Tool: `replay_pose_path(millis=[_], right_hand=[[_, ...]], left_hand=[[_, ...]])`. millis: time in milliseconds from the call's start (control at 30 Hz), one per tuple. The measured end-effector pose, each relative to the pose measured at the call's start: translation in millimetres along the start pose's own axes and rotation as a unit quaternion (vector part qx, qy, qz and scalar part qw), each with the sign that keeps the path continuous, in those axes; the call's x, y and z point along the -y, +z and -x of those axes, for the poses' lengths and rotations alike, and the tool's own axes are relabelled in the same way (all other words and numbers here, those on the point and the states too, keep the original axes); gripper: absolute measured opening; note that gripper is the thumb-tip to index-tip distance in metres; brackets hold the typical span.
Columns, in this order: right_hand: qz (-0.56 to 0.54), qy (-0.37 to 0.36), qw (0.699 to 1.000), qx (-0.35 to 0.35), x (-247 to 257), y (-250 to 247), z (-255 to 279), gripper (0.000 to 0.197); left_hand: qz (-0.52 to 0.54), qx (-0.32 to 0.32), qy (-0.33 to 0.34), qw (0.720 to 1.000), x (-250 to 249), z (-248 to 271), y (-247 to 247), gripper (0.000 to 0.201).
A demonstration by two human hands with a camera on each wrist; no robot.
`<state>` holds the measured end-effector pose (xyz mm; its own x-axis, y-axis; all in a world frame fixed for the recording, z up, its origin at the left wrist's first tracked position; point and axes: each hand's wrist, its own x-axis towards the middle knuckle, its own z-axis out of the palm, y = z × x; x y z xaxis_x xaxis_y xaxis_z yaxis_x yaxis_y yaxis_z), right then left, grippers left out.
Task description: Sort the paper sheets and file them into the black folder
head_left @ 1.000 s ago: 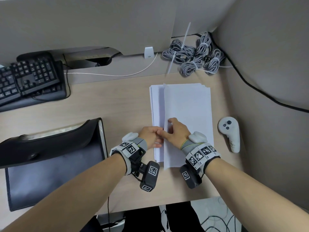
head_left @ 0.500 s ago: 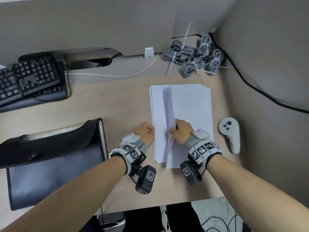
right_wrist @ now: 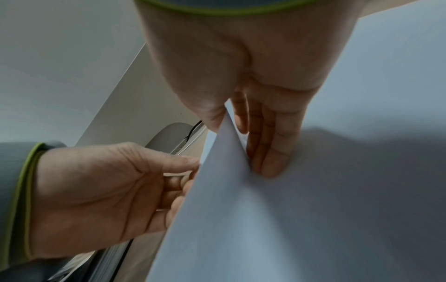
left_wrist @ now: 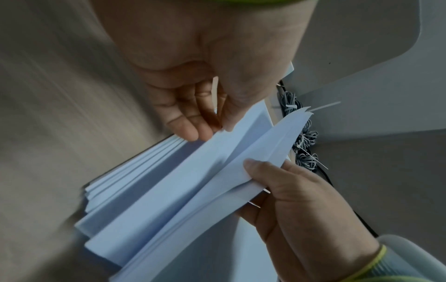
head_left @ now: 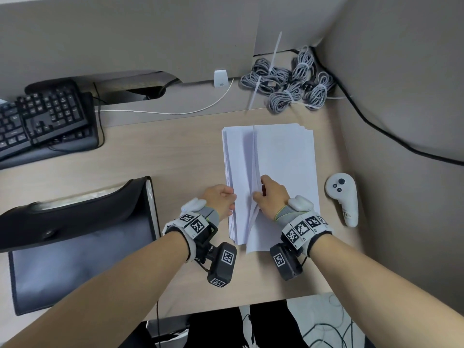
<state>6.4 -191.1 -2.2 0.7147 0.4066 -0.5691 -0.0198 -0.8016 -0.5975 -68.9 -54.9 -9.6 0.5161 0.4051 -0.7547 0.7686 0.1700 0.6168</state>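
A stack of white paper sheets (head_left: 283, 159) lies on the desk right of centre. My right hand (head_left: 258, 194) pinches a few top sheets (left_wrist: 241, 171) by their left edge and holds them raised off the stack, thumb on top and fingers beneath. At the stack's left edge my left hand (head_left: 232, 199) curls its thumb and fingers on the sheets below (left_wrist: 169, 171). The black folder (head_left: 75, 234) lies open-mouthed at the left, apart from both hands. In the right wrist view the raised sheet (right_wrist: 241, 190) hides the left fingertips.
A black keyboard (head_left: 45, 116) sits at the back left. Coiled grey cables (head_left: 288, 81) lie at the back right corner, and a white controller (head_left: 342, 197) rests right of the stack. Partition walls close the back and right; the desk edge (head_left: 226, 307) runs near me.
My left hand has slid left from beside the right hand to the stack's left edge. My right hand has raised the top sheets' left edge higher.
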Motion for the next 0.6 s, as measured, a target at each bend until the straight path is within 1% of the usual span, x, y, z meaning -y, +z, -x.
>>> replay_pose_path(millis=[100,200,267,333,433,500,600], right_hand=[[-0.023,-0.015,1.000,-0.010,0.6,0.3,4.2,0.018],[-0.014,-0.027,0.999,-0.010,1.3,0.7,5.9,0.017],[-0.011,-0.025,1.000,-0.011,0.2,0.9,6.5,0.016],[-0.005,-0.023,1.000,-0.012,-0.5,0.2,7.0,0.016],[-0.005,-0.025,1.000,-0.014,-0.9,-0.2,7.0,0.012],[-0.015,-0.026,0.999,-0.017,-1.2,-0.9,7.3,0.012],[-0.019,-0.023,0.999,-0.025,-2.1,-3.3,7.9,0.013]], left_hand=[[-0.001,0.008,0.000,1.000,-2.3,0.4,-1.4,0.007],[-0.036,0.004,0.013,0.999,-1.5,-0.4,0.6,0.007],[-0.052,-0.003,0.031,0.998,-2.5,-0.9,2.3,0.003],[-0.079,-0.003,0.048,0.996,-4.1,-2.3,4.2,0.005],[-0.115,0.000,0.048,0.992,-5.0,-3.8,5.1,0.014],[-0.095,-0.002,0.041,0.995,-6.6,-1.5,5.3,0.017],[-0.067,0.009,0.035,0.997,-9.2,3.2,6.6,0.016]])
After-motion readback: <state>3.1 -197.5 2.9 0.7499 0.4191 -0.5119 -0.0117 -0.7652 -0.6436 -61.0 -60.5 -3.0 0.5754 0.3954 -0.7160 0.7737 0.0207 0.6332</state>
